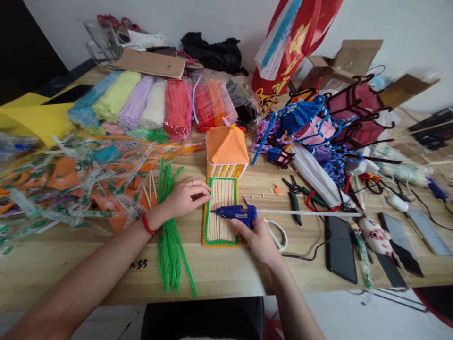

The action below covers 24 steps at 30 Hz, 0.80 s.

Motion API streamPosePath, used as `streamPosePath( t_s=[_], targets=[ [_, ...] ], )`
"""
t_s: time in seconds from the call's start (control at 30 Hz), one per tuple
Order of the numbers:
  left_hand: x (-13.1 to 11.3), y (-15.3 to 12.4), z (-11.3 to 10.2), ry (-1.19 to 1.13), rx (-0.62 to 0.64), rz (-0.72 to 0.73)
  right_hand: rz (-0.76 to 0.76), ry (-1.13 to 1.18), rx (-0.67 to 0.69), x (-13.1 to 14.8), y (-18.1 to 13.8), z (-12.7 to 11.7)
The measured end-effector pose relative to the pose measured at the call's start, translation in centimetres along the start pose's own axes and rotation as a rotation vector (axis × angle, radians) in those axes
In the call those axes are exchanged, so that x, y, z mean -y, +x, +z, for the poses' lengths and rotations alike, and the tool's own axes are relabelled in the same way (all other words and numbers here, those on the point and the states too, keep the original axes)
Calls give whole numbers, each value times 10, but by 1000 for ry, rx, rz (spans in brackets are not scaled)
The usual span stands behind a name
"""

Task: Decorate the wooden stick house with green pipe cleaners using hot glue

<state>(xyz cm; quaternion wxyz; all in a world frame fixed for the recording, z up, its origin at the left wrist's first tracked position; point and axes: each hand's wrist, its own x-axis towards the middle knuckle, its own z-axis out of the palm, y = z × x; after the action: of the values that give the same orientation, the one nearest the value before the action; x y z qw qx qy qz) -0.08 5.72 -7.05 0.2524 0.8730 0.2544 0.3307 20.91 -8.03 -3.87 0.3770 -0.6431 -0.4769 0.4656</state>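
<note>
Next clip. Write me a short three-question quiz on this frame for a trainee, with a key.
1. True or false: the right hand holds the blue glue gun.
2. Pick one: the left hand rests on A) the scissors, B) the edge of the stick panel, C) a phone.
3. What colour is the roof of the little house at the far end of the panel?
Key: 1 true; 2 B; 3 orange.
</note>
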Motion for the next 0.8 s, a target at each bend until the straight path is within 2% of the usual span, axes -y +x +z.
streamPosePath(
  t_s=[0.17,0.33,0.57,0.8],
  targets=[
    [2,-1,-4,11,86,26,132,178,-9,-8,-6,-10],
    [0,-2,-6,68,123,69,115,318,-50,-13,-6,-14],
    [-8,-3,-12,185,131,229,118,364,-82,-14,-4,-13],
    [-8,-5,-15,197,125,292,169,485,-230,-6,-4,-8]
  ],
)
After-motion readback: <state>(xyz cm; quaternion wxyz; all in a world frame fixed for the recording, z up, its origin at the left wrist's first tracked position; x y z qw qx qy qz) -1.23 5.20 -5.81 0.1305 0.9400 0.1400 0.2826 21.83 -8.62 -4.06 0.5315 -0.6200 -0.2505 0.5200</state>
